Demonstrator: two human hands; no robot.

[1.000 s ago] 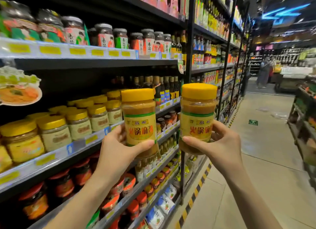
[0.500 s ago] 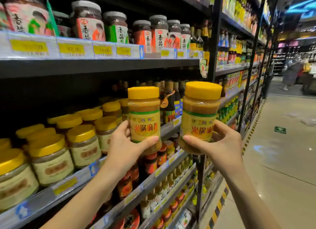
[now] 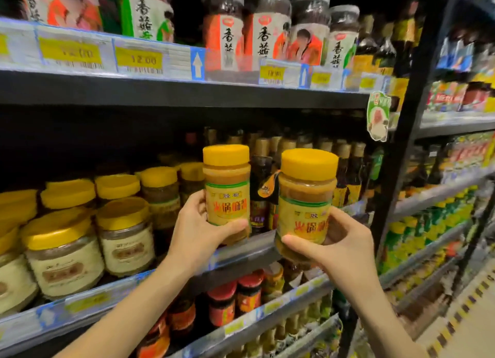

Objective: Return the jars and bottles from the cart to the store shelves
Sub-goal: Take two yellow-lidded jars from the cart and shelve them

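Each of my hands holds an upright jar of tan paste with a yellow lid and a yellow label with red characters. My left hand (image 3: 197, 230) grips the left jar (image 3: 227, 186) round its lower half, right above the front edge of the middle shelf (image 3: 241, 250). My right hand (image 3: 340, 246) grips the right jar (image 3: 306, 194) from below and the side, a little nearer to me and in front of the same shelf edge. Similar yellow-lidded jars (image 3: 126, 224) stand in rows on that shelf to the left.
Dark sauce bottles (image 3: 345, 170) stand behind the two held jars. The upper shelf (image 3: 187, 92) carries red-labelled jars (image 3: 225, 33) and price tags. Red-lidded jars (image 3: 222, 301) fill the shelf below. A black upright post (image 3: 401, 143) borders the bay on the right; the aisle floor (image 3: 471, 328) lies beyond.
The view has closed in on the shelves and turned left. Both hands have carried their jars forward to the middle shelf's front edge; the grips are unchanged.
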